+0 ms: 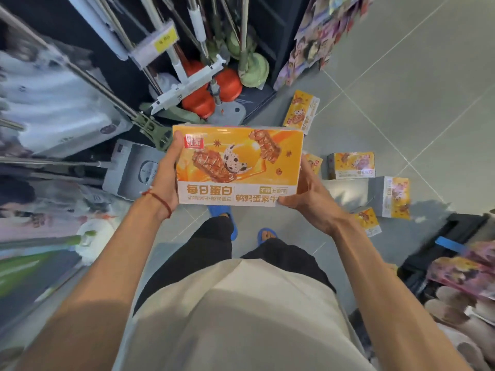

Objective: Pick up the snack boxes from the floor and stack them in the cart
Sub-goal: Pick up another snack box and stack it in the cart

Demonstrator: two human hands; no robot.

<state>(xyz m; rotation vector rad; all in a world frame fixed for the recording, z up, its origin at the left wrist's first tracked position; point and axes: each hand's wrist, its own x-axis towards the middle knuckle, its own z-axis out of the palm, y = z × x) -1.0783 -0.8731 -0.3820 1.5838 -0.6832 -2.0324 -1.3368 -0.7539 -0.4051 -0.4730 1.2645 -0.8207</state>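
snack box (238, 164), the orange one, sits level in front of you above your feet, held between both hands. your left hand (167, 172) clamps the left short side, fingers pressed together along it and mostly hidden behind the box. your right hand (305, 195) cups the lower right corner, thumb lying along the bottom edge, the other fingers out of sight underneath. keep the box flat and squeeze evenly, since the grip is only on the sides. more boxes lie on the tiled floor (401, 76) to your right: one near the shelf (301, 112), others (351, 166) close beside your right wrist. mop handles (88, 76) crowd in from the left, so turn right, over open tile. i can't make out the cart for certain.
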